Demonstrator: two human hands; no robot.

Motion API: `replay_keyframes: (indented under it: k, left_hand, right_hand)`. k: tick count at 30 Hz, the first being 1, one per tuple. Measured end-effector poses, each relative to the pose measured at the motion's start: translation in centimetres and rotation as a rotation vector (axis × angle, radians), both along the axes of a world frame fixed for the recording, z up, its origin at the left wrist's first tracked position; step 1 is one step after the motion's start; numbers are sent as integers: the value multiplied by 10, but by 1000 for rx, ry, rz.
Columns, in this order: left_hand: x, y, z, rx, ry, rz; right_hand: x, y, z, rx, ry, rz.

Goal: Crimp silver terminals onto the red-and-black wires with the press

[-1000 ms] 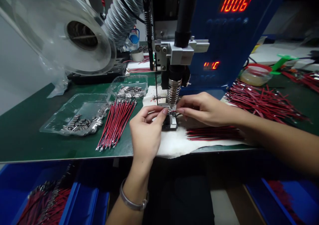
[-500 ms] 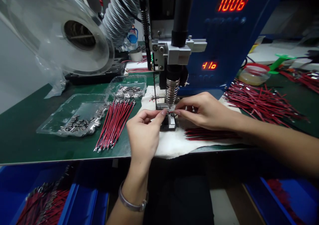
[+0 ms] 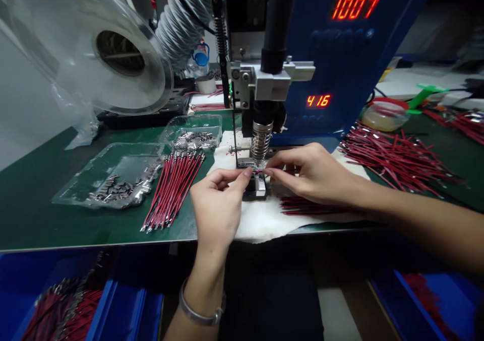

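My left hand [image 3: 216,202] pinches with thumb and forefinger at the small fixture [image 3: 259,185] under the soldering head [image 3: 261,139]. What lies between those fingertips is too small and covered to make out. From the other side my right hand [image 3: 312,175] is closed in a pinch on a thin red wire [image 3: 259,171], whose short visible stretch runs across the fixture toward my left fingertips. Below the right hand, a bundle of red and black wires [image 3: 298,205] rests on a white cloth [image 3: 260,225].
Left of the hands lies a row of red-black wires [image 3: 172,192], beside clear trays [image 3: 71,192] of small metal cylinders. A large wire pile [image 3: 393,154] is at right. The blue machine [image 3: 328,64] stands behind; blue bins [image 3: 124,305] sit below the table edge.
The machine's upper red display went from 1006 to 1007, and the lower one now reads 416. Both hands stay pinched at the fixture, almost unmoved.
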State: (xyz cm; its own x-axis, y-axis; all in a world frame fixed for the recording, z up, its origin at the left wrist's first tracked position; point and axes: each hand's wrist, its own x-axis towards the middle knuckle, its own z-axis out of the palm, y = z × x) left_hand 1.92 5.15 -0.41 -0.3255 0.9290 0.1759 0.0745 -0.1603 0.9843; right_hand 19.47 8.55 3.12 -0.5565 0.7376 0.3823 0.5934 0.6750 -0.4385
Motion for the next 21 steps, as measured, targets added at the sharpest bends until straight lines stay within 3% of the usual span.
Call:
replay_keyframes:
  k: [21]
  left_hand:
    - [0, -1, 0, -21, 11, 6]
  right_hand:
    - [-1, 0, 0, 10, -1, -12]
